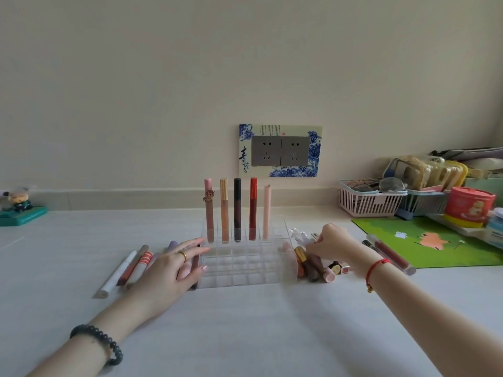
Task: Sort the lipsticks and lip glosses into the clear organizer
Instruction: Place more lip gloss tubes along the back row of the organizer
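On the white table (245, 322) before us stands the clear organizer (242, 270), a grid of small cells. Its back row holds five tubes upright: a pink gloss with a unicorn charm (209, 210), a gold-capped gloss (224, 210), a black-capped gloss (237, 209), a red-capped gloss (253, 209) and a pale pink tube (266, 212); the cells we can see in front hold nothing. Our left hand (174, 270) lies spread flat against the organizer's left wall, over loose pencils and tubes (130, 265). Our right hand (330, 242) has fingers bunched down into the loose lipsticks (315, 263) just right of the organizer; what it pinches we cannot tell. Beyond, a pink basket (367, 204) holds glasses. A socket plate (280, 151) bears the character 青.
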`<act>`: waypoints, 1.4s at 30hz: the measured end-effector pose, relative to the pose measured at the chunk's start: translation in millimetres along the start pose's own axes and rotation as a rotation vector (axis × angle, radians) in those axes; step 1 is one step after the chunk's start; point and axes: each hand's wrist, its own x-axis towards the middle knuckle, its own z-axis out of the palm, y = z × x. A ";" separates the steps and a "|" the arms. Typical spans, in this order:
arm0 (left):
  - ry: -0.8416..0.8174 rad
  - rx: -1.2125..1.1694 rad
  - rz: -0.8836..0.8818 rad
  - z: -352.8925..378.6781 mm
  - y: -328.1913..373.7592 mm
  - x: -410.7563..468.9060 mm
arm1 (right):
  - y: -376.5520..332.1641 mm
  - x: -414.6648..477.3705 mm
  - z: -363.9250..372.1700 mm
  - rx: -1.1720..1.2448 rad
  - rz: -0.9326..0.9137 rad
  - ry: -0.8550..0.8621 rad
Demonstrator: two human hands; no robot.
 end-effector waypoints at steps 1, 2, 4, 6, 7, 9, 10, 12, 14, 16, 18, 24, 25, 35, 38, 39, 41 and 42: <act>0.003 0.004 0.000 0.3 -0.3 0.3 | 2.1 -1.5 -3.6 0.024 -0.003 -0.008; 0.004 0.002 -0.003 0.7 -0.9 0.7 | 4.5 -3.1 -7.3 0.061 -0.010 -0.012; -0.001 -0.014 -0.004 1.3 -1.9 1.3 | 9.6 -5.5 -14.4 0.164 -0.038 -0.022; -0.004 -0.020 -0.002 1.1 -1.9 1.0 | 13.4 -7.3 -19.3 0.299 -0.061 -0.032; -0.005 -0.018 -0.003 0.9 -1.8 0.9 | 15.2 -8.1 -20.8 0.376 -0.066 -0.037; -0.008 -0.007 -0.016 0.6 -0.9 0.9 | 16.8 -10.6 -22.7 0.558 -0.077 -0.050; -0.009 0.002 -0.023 0.4 -0.2 0.7 | 16.9 -11.9 -23.5 0.643 -0.088 -0.052; -0.011 0.019 -0.028 0.5 0.6 0.9 | 16.8 -14.4 -24.5 0.763 -0.114 -0.031; -0.012 0.015 -0.027 1.0 0.5 1.0 | 16.0 -15.2 -25.0 0.885 -0.125 -0.004; -0.015 0.006 -0.032 0.9 -0.1 0.9 | 13.3 -14.9 -23.5 1.007 -0.121 0.018; -0.015 0.001 -0.033 0.9 -1.6 1.0 | 8.6 -14.8 -21.6 1.076 -0.117 0.050; -0.003 -0.035 0.000 1.9 -3.3 1.7 | -9.6 -12.6 -19.9 1.135 -0.166 0.075; -0.001 -0.033 0.000 1.8 -3.4 1.9 | -12.6 -12.2 -19.4 1.149 -0.174 0.074; 0.021 -0.047 -0.001 1.8 -4.2 2.1 | -28.3 -11.5 -14.7 1.085 -0.244 0.214; 0.021 -0.036 -0.001 1.8 -4.4 2.1 | -31.1 -5.0 -16.3 1.032 -0.232 0.291; 0.025 -0.033 0.001 1.7 -4.3 2.1 | -31.8 -2.2 -17.4 1.041 -0.220 0.295; 0.028 -0.030 0.004 1.6 -4.0 2.1 | -34.7 2.2 -20.2 1.005 -0.231 0.290; 0.027 -0.027 0.003 1.6 -3.4 2.1 | -36.3 4.2 -21.6 0.958 -0.247 0.286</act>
